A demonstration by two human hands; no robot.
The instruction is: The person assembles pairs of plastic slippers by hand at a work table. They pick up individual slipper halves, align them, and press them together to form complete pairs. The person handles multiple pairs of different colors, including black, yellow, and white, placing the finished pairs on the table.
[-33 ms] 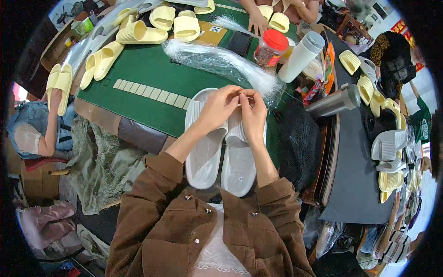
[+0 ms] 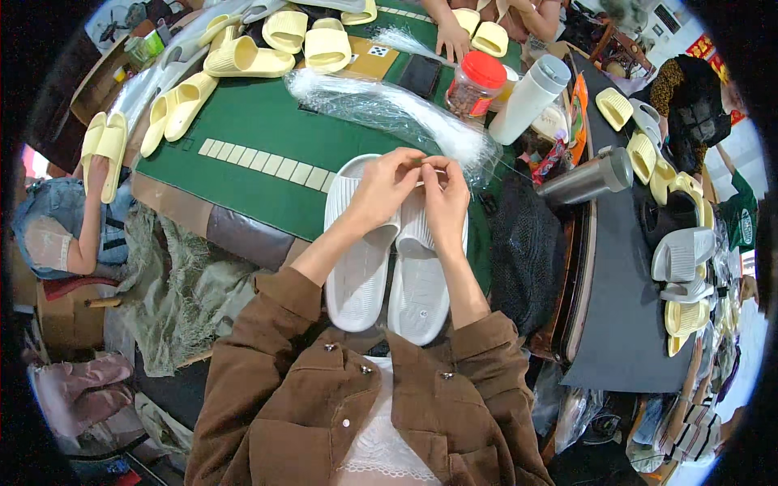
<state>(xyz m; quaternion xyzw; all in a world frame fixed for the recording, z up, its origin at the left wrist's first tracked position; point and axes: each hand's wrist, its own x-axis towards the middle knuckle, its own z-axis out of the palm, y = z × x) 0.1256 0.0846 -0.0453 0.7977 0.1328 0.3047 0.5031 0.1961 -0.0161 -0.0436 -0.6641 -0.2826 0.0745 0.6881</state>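
Note:
A pair of light grey slide slippers (image 2: 417, 304) lies side by side at the near edge of the green table, toes pointing away from me. Above their straps, my left hand (image 2: 387, 188) and my right hand (image 2: 444, 194) meet fingertip to fingertip. Thumb and forefinger are pinched together on each. Whatever sits between the fingertips is too thin and small to make out. My fingers and wrists cover part of both straps. Just beyond them lies a bundle of fine clear plastic strands (image 2: 389, 105) in a clear wrapper.
Yellow slippers (image 2: 247, 58) line the table's far left. A red-lidded jar (image 2: 476, 83), a white bottle (image 2: 531, 99) and a steel tumbler (image 2: 587, 180) stand right. A row of pale tiles (image 2: 263, 164) crosses the green tabletop (image 2: 243, 121). Co-workers' hands (image 2: 454, 36) show at the far side and left.

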